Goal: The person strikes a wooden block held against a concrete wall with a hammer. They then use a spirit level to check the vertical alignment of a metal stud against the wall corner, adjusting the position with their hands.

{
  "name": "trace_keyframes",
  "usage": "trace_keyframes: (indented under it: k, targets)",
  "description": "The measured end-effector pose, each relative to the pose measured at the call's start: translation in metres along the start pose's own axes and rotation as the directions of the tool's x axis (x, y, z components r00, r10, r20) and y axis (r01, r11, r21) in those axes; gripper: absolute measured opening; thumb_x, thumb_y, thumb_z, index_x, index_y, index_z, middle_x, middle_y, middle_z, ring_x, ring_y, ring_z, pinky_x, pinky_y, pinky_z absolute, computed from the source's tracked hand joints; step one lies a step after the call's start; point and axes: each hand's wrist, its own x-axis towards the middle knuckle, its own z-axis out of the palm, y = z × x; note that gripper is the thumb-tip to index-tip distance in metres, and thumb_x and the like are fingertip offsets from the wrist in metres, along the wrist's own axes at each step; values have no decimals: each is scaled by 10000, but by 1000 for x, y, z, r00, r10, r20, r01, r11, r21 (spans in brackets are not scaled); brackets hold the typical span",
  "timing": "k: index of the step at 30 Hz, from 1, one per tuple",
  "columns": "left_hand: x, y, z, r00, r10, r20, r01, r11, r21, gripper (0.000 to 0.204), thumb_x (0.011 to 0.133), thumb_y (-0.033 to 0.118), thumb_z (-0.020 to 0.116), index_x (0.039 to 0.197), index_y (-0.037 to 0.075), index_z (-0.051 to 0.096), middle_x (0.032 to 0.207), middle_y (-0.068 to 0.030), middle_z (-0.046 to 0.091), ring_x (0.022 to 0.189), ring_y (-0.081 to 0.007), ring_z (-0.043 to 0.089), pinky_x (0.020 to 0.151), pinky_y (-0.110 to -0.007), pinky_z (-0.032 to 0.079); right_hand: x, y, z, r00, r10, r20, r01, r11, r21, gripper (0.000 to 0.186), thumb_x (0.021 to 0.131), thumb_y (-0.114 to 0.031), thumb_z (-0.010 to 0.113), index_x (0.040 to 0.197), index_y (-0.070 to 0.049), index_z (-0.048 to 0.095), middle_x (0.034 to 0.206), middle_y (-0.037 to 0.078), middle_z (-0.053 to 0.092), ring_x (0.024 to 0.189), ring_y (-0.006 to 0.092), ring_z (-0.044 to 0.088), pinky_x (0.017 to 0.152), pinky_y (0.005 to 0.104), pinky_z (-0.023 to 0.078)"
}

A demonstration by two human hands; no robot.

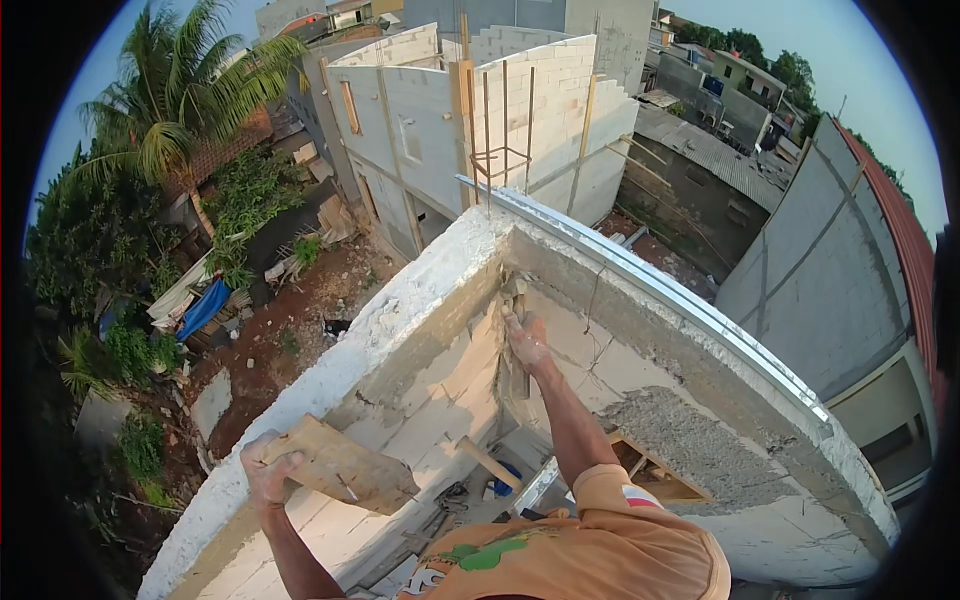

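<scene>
At the lower left, my left hand [268, 470] is closed round the end of a flat, worn wooden board [335, 462]. The board slants down to the right over the inner face of the left wall, with a rough, stained far end. My right hand [527, 340] reaches up into the inside corner where two block walls meet. Its fingers are closed against a narrow, mortar-coloured piece standing upright in the corner; its kind cannot be made out. Just above that hand, the corner surface [515, 262] is rough and grey.
White, crumbly mortar covers the left wall's top [400, 290]. A shiny metal channel [640, 270] runs along the right wall's top. Steel rebar [505, 130] rises beyond the corner. Below are a wooden frame [650, 470] and clutter. Outside, the ground [260, 370] lies far down.
</scene>
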Motion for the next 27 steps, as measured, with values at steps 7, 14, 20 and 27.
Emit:
trace_keyframes:
  k: [7, 14, 20, 27]
  targets:
    - [-5, -2, 8, 996, -84, 20, 84, 996, -22, 430, 596, 338, 844, 616, 56, 520, 637, 39, 441, 594, -94, 390, 542, -286, 285, -21, 11, -27, 974, -207, -96, 207, 978, -10, 496, 973, -448, 623, 687, -61, 502, 541, -15, 461, 457, 99, 428, 408, 330, 329]
    - [-9, 3, 12, 996, -91, 6, 91, 994, -59, 409, 604, 331, 840, 633, 40, 553, 644, 27, 468, 602, -95, 412, 541, -286, 292, -33, -124, -58, 714, -511, -479, 668, 702, 247, 300, 1004, -311, 607, 942, -28, 525, 575, -14, 477, 450, 70, 480, 400, 243, 380]
    - [-3, -1, 21, 996, -87, 1, 87, 995, -42, 382, 598, 319, 832, 663, 38, 581, 659, 30, 489, 606, -96, 428, 549, -277, 314, 13, 2, -21, 927, -360, -106, 346, 929, -129, 482, 974, -434, 627, 700, -51, 524, 530, -23, 418, 472, 89, 387, 413, 327, 328]
    - [-5, -11, 0, 991, -130, 34, 128, 991, 47, 388, 598, 331, 830, 711, 23, 623, 682, 25, 528, 629, -99, 462, 571, -270, 347, -16, -20, -48, 911, -341, -233, 340, 939, -46, 469, 973, -455, 623, 743, -67, 496, 536, -25, 429, 447, 78, 408, 401, 305, 343]
